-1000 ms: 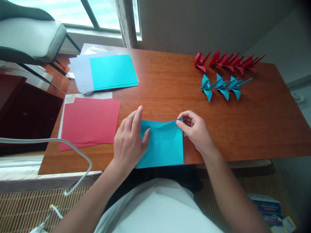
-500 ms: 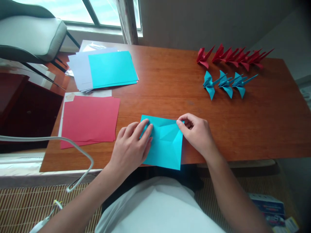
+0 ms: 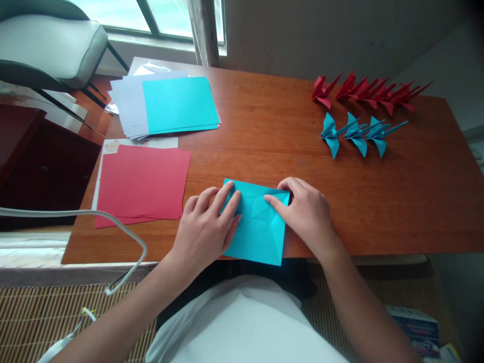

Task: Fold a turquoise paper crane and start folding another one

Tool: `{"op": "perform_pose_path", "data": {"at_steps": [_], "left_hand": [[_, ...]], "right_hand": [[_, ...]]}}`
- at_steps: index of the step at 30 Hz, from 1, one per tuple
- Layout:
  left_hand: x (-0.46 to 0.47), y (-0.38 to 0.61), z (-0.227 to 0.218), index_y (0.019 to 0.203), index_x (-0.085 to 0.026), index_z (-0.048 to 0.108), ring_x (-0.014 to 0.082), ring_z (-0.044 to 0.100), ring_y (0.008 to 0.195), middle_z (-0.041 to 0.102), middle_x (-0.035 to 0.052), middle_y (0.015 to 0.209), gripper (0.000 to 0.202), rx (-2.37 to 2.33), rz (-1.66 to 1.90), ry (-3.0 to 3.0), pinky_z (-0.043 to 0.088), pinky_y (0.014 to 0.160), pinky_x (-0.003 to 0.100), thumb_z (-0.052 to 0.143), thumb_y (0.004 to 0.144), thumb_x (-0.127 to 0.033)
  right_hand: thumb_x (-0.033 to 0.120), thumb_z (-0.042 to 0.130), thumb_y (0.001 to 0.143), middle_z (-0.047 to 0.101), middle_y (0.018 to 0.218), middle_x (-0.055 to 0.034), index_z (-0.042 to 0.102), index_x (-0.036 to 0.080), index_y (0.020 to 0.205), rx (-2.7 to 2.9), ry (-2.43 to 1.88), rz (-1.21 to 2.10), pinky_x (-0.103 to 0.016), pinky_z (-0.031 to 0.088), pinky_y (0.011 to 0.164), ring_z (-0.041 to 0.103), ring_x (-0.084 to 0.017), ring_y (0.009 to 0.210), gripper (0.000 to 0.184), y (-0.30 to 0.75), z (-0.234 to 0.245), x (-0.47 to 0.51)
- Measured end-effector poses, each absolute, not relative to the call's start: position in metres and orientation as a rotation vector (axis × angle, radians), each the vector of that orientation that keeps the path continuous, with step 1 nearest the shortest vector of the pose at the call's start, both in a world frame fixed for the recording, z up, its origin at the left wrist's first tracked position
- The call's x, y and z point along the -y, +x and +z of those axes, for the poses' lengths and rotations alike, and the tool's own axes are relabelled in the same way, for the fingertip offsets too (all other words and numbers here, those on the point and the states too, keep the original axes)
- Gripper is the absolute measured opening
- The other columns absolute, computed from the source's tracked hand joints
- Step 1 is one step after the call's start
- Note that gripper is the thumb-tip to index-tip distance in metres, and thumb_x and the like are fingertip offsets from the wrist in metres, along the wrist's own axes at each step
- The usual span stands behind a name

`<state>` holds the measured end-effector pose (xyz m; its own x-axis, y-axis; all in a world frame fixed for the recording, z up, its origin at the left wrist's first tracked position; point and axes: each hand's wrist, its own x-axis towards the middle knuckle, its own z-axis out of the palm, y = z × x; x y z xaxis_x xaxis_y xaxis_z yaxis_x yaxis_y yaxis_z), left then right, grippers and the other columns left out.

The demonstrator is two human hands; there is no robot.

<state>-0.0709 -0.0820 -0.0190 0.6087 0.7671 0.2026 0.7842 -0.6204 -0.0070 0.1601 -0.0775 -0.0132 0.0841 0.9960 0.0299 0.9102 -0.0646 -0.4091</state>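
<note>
A creased square of blue origami paper [image 3: 257, 227] lies at the table's front edge, its near side reaching slightly past that edge. My left hand [image 3: 207, 219] rests flat on the paper's left side with the fingers spread. At the far right corner, my right hand [image 3: 304, 209] grips the paper, thumb on top and the other fingers behind or under the edge. Fold lines run across the sheet, most plainly in its upper right part.
Several red paper cranes [image 3: 363, 93] and three blue paper cranes [image 3: 355, 133] stand at the back right of the wooden table [image 3: 257, 136]. Red sheets [image 3: 143, 184] and a stack of blue sheets [image 3: 181, 106] over white paper lie left. A white cable-like arm [image 3: 128, 234] crosses the front left.
My right thumb has slid inward from the corner over the paper, and the fingers have gone behind its edge. My left hand stays in place on the sheet. The view has shifted slightly.
</note>
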Motion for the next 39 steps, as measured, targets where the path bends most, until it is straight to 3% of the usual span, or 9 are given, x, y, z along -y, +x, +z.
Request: {"op": "perform_pose_path", "data": {"at_steps": [4,10,15,26,32,39], "left_hand": [[0.080,-0.072,-0.020,0.139,-0.012,0.060,0.0341,0.055,0.120,0.054,0.0088,0.153,0.046,1.303,-0.281,-2.765,0.045,0.089,0.047,0.052,0.100,-0.036],[0.070,-0.071,-0.019,0.143,-0.014,0.057,0.0339,0.055,0.123,0.052,0.0083,0.155,0.047,1.225,-0.271,-2.822,0.045,0.089,0.047,0.051,0.101,-0.035],[0.062,-0.070,-0.017,0.143,-0.018,0.058,0.0328,0.055,0.123,0.051,0.0081,0.155,0.045,1.168,-0.239,-2.877,0.046,0.089,0.046,0.050,0.102,-0.035],[0.062,-0.070,-0.019,0.139,-0.016,0.060,0.0328,0.055,0.123,0.052,0.0105,0.154,0.045,1.166,-0.248,-2.839,0.046,0.089,0.046,0.050,0.102,-0.039],[0.060,-0.069,-0.019,0.137,-0.012,0.061,0.0334,0.055,0.124,0.054,0.0135,0.152,0.046,1.169,-0.255,-2.815,0.047,0.091,0.045,0.050,0.102,-0.040],[0.059,-0.069,-0.016,0.137,-0.010,0.061,0.0341,0.056,0.122,0.057,0.0153,0.148,0.049,1.192,-0.225,-2.813,0.048,0.090,0.046,0.049,0.102,-0.042]], "right_hand": [[0.030,0.075,0.085,0.073,0.094,-0.0012,0.064,0.023,0.090,1.856,-1.816,0.550,-0.032,0.048,0.074,0.069,-0.022,0.088,0.015,0.161,-0.012,0.081],[0.024,0.068,0.090,0.074,0.096,-0.0015,0.067,0.024,0.098,1.679,-1.566,0.745,-0.030,0.056,0.076,0.070,-0.019,0.087,0.008,0.159,-0.015,0.095],[0.016,0.057,0.097,0.075,0.114,-0.0068,0.067,0.024,0.117,1.903,-1.447,0.487,-0.040,0.057,0.096,0.070,-0.023,0.106,0.025,0.159,-0.020,0.103],[0.004,0.054,0.093,0.064,0.143,-0.0109,0.050,0.020,0.147,2.217,-1.354,0.186,-0.046,0.052,0.106,0.060,-0.027,0.130,0.057,0.173,-0.039,0.120],[0.007,0.048,0.096,0.062,0.144,-0.0157,0.043,0.017,0.152,2.298,-1.245,0.186,-0.045,0.054,0.103,0.059,-0.027,0.134,0.058,0.169,-0.033,0.114],[0.003,0.046,0.093,0.062,0.143,-0.0172,0.048,0.014,0.149,2.369,-1.211,0.106,-0.045,0.056,0.101,0.060,-0.029,0.133,0.057,0.164,-0.030,0.110]]}}
